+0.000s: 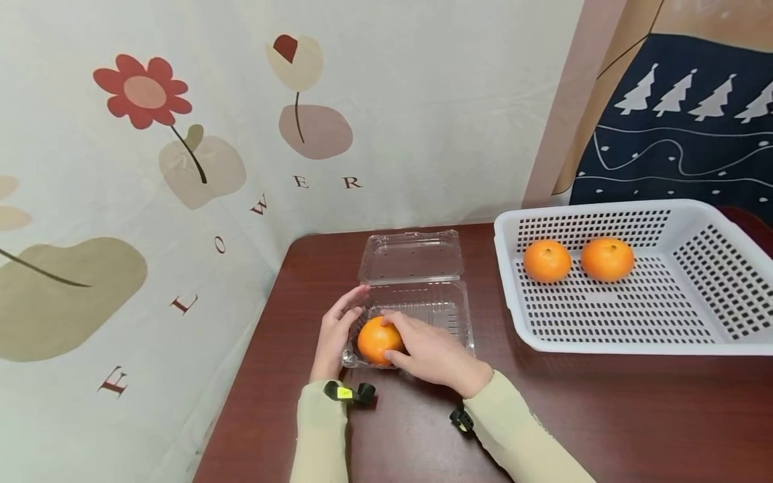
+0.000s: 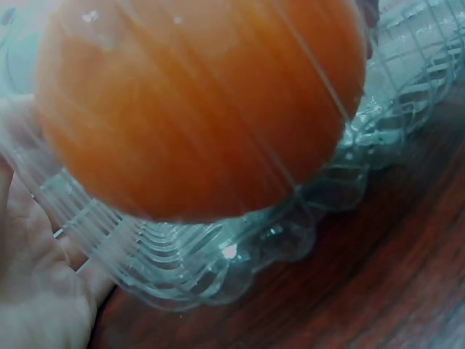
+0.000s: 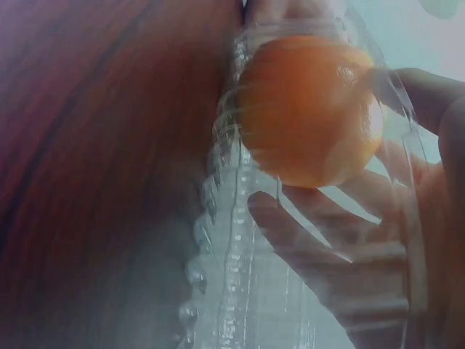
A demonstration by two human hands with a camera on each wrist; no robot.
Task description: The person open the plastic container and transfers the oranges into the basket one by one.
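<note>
A clear plastic clamshell box (image 1: 449, 312) lies on the table with its lid (image 1: 412, 258) folded back toward the wall. An orange (image 1: 379, 341) sits in the front left corner of the box. My right hand (image 1: 431, 352) reaches over the box and holds this orange between thumb and fingers. In the right wrist view, the orange (image 3: 309, 113) shows through the clear side wall. My left hand (image 1: 335, 335) rests along the box's left side, fingers fairly straight. The left wrist view shows its palm (image 2: 40, 283) outside the ribbed wall, with most fingers hidden.
A white perforated basket (image 1: 628, 342) stands on the right, with two oranges inside, a left one (image 1: 547, 261) and a right one (image 1: 607, 259). The dark red table (image 1: 410, 443) meets a wall covering (image 1: 423, 134) printed with flowers behind the box.
</note>
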